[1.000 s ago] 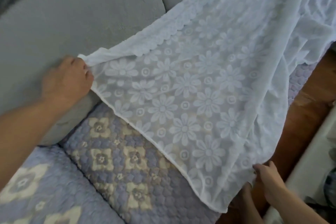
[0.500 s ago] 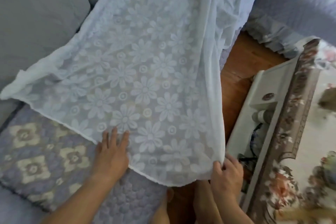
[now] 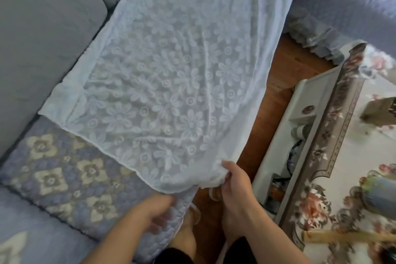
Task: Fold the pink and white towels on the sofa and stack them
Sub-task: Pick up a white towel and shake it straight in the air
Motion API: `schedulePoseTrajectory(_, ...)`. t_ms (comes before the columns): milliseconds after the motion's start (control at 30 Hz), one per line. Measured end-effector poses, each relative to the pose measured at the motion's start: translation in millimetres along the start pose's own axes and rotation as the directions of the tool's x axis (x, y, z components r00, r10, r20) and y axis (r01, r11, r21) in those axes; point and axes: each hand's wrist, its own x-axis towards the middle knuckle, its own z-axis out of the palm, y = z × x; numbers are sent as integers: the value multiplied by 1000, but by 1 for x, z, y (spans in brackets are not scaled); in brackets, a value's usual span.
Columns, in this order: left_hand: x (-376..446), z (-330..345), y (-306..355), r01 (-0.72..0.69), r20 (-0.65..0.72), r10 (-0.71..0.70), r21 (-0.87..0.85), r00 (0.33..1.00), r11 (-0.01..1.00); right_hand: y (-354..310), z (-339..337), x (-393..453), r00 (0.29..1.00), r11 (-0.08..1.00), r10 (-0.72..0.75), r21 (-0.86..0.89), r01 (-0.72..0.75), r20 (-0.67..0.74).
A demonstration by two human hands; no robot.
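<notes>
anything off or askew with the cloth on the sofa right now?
Nothing is damaged or spilled. The white floral lace cloth lies slantwise across the sofa seat, its right side hanging over the front edge toward the wooden floor. The right hand bunches its near corner; the left hand is off it.
</notes>
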Motion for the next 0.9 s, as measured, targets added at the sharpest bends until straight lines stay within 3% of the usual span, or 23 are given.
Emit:
schedulePoseTrajectory(67,2,29,-6,44,221,56,-422,974,906,-8,1,-11,992,991,0,136,-17,125)
schedulePoseTrajectory(133,10,46,-6,36,220,207,-764,953,644,-13,2,-25,967,982,12,180,-60,256)
schedulePoseTrajectory(200,9,55,0,9,150,364,-933,919,361,-10,-3,-33,955,978,60,176,-115,290)
schedulePoseTrajectory(267,-1,62,8,-48,76,453,-965,888,257,-6,-10,-37,952,975,126,142,-171,281)
schedulePoseTrajectory(433,-30,73,2,-91,101,460,-921,882,378,4,-35,-41,965,966,222,104,-237,140)
schedulePoseTrajectory(500,-49,82,-3,-68,135,466,-916,874,395,-2,-35,-52,967,973,205,73,-218,150)
schedulePoseTrajectory(567,-74,94,0,-30,183,436,-899,881,437,-5,-28,-72,975,978,179,-127,-163,134)
schedulePoseTrajectory(600,-84,100,2,-14,209,426,-886,880,463,-6,-24,-80,985,937,147,-332,-109,92)
schedulePoseTrajectory(667,-100,113,8,16,248,395,-862,884,507,-12,-18,-97,994,749,67,-663,4,82)
schedulePoseTrajectory(800,-107,133,17,13,145,257,-891,955,455,-38,-17,-107,954,567,228,-823,32,194)
schedulePoseTrajectory(900,-94,138,23,-86,-47,87,-840,995,536,-67,-32,-70,909,500,376,-865,-34,181)
